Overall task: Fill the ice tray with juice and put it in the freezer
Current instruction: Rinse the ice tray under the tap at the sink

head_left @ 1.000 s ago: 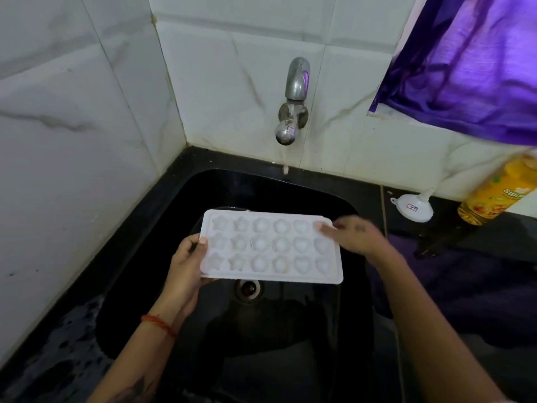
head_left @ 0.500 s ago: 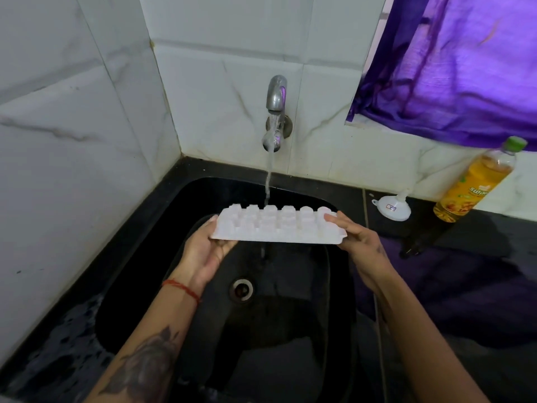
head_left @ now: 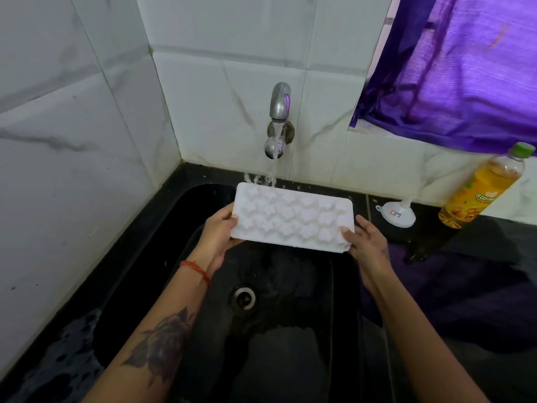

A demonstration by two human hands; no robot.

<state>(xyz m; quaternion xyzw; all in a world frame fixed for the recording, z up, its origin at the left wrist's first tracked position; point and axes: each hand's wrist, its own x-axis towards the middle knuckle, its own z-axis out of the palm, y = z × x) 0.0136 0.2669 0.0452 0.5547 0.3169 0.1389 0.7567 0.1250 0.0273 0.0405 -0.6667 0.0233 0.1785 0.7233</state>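
Observation:
A white ice tray point(head_left: 293, 218) with star and heart moulds hangs over the black sink point(head_left: 174, 216), turned bottom side up so the mould bumps face me. My left hand point(head_left: 219, 229) grips its left end and my right hand point(head_left: 363, 241) grips its right end. Water runs from the metal tap point(head_left: 279, 107) onto the tray's far left edge and splashes there. A juice bottle point(head_left: 481, 191) with orange liquid and a green cap stands on the black counter at the right.
A small white funnel point(head_left: 396, 212) lies on the counter between the sink and the bottle. A purple curtain point(head_left: 465, 71) hangs at the upper right. The drain point(head_left: 245, 298) sits below the tray. White tiled walls close in at the left and back.
The tap has been turned on. The tray was flipped from mould side up to bottom side up and raised under the stream, with both hands holding its ends.

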